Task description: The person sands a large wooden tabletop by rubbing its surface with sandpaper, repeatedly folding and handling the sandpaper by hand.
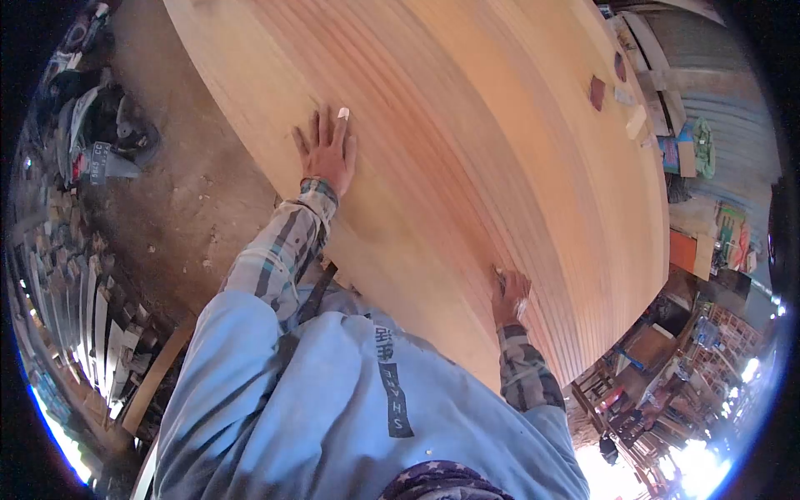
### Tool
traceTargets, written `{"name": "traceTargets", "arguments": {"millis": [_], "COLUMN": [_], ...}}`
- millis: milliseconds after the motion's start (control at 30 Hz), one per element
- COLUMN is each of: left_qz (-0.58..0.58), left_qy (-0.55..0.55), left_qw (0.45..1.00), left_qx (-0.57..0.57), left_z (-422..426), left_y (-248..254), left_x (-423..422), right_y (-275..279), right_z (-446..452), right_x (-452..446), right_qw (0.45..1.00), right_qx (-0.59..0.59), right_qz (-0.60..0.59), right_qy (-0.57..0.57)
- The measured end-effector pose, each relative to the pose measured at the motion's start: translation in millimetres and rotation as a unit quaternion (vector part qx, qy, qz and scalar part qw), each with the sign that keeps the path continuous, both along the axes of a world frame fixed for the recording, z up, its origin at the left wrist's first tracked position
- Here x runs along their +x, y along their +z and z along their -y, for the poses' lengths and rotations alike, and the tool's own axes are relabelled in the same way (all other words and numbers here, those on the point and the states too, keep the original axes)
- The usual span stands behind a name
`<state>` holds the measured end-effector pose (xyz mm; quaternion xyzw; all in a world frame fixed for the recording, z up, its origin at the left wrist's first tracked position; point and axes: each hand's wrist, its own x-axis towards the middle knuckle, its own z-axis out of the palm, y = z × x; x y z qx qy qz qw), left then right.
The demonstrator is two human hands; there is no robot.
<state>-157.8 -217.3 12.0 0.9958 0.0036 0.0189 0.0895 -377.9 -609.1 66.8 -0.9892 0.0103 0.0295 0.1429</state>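
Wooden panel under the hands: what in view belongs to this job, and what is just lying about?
Likely in the job:
- wooden panel
- left hand, flat on it
- right hand, curled; contents unclear
- perhaps the dark red piece on the panel

Apparently lying about:
- green bundle
- orange board

At six o'clock, the back-and-white lettering is not the only print: the blue shirt (333,375) bears the characters "生" and "活" (383,343), and below them a dark strip (396,400) whose letters seem to read "SHANE". Toward half past nine, a vehicle's number plate (100,162) ends in "CC"; its digits are unclear.
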Motion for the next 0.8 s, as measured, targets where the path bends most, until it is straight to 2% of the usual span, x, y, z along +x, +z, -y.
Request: {"name": "traceTargets", "arguments": {"millis": [100,133,200,233,267,367,400,433,500,567,600,633,667,700,733,767,800], "left_qz": [-0.031,-0.037,-0.025,-0.028,-0.019,-0.005,-0.003,-0.009,-0.006,0.006,0.008,0.01,0.01,0.013,0.018,0.019,0.036], "left_qy": [0.004,0.007,0.007,0.004,0.002,-0.011,-0.012,-0.01,-0.016,-0.033,-0.022,-0.009,-0.014,-0.011,-0.006,-0.008,-0.012], "left_qw": [0.999,0.999,0.999,0.999,1.0,1.0,1.0,0.999,0.999,0.999,0.999,1.0,1.0,1.0,0.999,0.999,0.999], "left_qx": [-0.015,-0.01,-0.024,-0.014,-0.019,-0.005,0.009,0.038,0.051,0.026,0.023,0.025,0.02,0.023,0.027,0.026,0.025], "left_z": [0.3,0.9,-1.1,-3.6,-5.5,-8.8,-10.1,-12.4,-16.6,-18.7,-18.2,-15.3,-13.9,-14.2,-13.0,-13.1,-13.6], "left_y": [3.6,3.2,1.7,0.0,-0.6,-14.3,-19.5,-22.4,-26.7,-27.7,-25.1,-23.3,-20.7,-18.5,-16.7,-17.2,-19.0], "left_x": [0.1,-1.1,0.2,-0.7,0.1,-1.0,2.0,4.5,2.7,3.3,3.3,1.7,-1.8,-3.5,-1.7,-1.0,-1.6], "right_y": [-23.2,-36.4,-67.9,-67.4,-148.1,-72.0,-46.9,-43.7,-24.7,-32.6,-47.3,-26.7,-37.7,-49.9,-17.1,0.3,0.0], "right_z": [-28.4,-59.0,-110.3,-154.8,-183.6,-265.1,-264.4,-241.5,-193.5,-119.2,-77.4,-42.4,4.0,44.3,65.9,87.3,84.1], "right_x": [42.4,78.5,163.6,213.3,258.1,342.7,341.0,320.5,252.1,148.9,92.4,39.8,-26.5,-88.9,-121.7,-147.4,-150.6], "right_qw": [0.998,0.993,0.974,0.958,0.959,0.995,0.99,0.991,0.986,0.968,0.982,0.993,0.993,0.992,0.976,0.958,0.957], "right_qx": [0.041,-0.021,0.016,-0.105,0.035,0.024,-0.06,-0.066,-0.005,-0.032,-0.067,-0.072,-0.094,-0.071,-0.145,-0.122,-0.121], "right_qz": [0.028,0.102,0.128,0.172,0.24,-0.019,-0.096,-0.104,-0.061,0.182,0.101,-0.037,0.01,-0.098,-0.148,-0.214,-0.216], "right_qy": [0.04,0.062,0.187,0.205,0.144,0.093,0.09,0.06,0.157,0.167,0.145,0.088,0.074,-0.034,-0.063,-0.147,-0.148]}}
